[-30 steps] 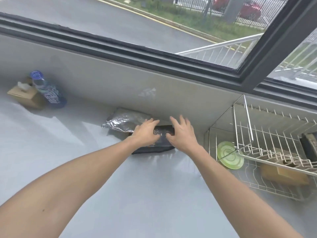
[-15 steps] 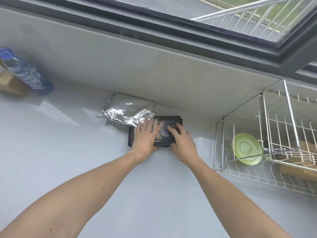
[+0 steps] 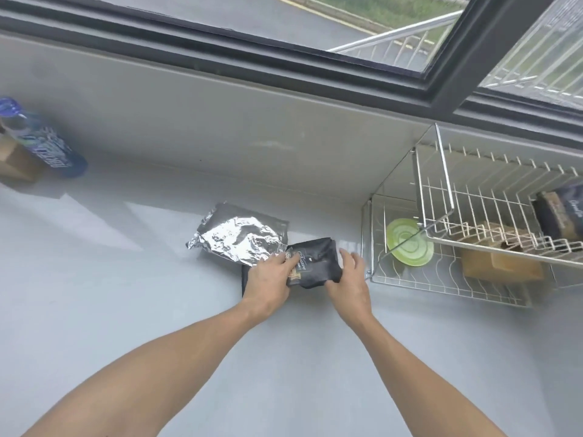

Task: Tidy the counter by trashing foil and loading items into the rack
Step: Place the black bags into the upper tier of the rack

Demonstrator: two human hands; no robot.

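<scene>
Head view: both hands grip a black packet on the grey counter.
The left hand and right hand clasp the black packet from either side, its far end tilted up. Crumpled foil lies touching it on the left; the wire rack stands near on the right, holding a green plate.

The left hand covers part of the black pouch, its print too small to read. The blue bottle and cardboard box are blurred, the box cut by the left edge.
</scene>
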